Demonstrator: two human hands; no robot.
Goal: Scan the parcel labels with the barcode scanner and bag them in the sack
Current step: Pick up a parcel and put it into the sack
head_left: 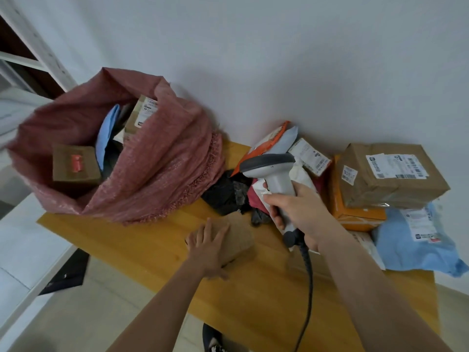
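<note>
A small brown parcel [239,237] lies on the wooden table [142,247] near its middle. My left hand [209,247] rests flat on top of it with straight fingers. My right hand [302,214] grips the handle of a grey barcode scanner [269,166], held above the table to the right of the parcel, its cable hanging down. A pink woven sack [157,168] stands open at the table's left end, with a brown box [74,163], a labelled box and a blue bag inside.
A heap of parcels fills the table's right end against the wall: a large brown labelled box [390,174], an orange box [355,214], a blue bag [416,247], a black bag [225,194] and white mailers. White shelving stands at the left.
</note>
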